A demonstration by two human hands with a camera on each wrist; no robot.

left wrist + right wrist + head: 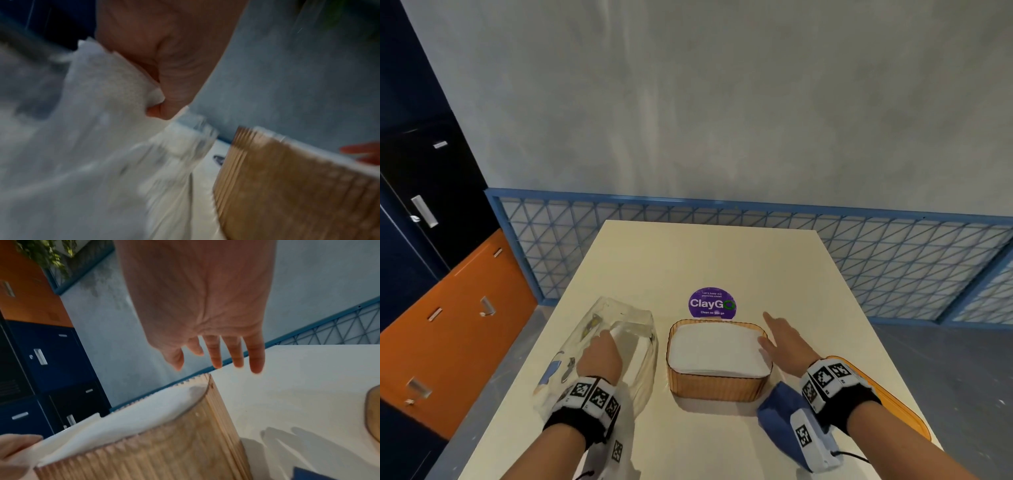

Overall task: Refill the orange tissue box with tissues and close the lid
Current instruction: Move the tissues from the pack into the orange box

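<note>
The orange ribbed tissue box (715,390) stands open mid-table, filled to the rim with a white tissue stack (717,349). My right hand (779,337) hovers open over the box's right edge, with its fingers spread and holding nothing, as the right wrist view shows (218,356). My left hand (601,356) grips a clear, crumpled plastic wrapper (633,329) left of the box. The left wrist view is blurred, but the thumb (168,91) is pressed into the wrapper (82,162). The orange lid (907,414) lies flat on the table under my right wrist.
A purple round ClayGo sticker (711,304) is on the table behind the box. A blue piece of packaging (777,414) lies near the box's front right corner. A blue mesh railing (756,222) runs behind the table, with blue and orange lockers (448,325) to the left.
</note>
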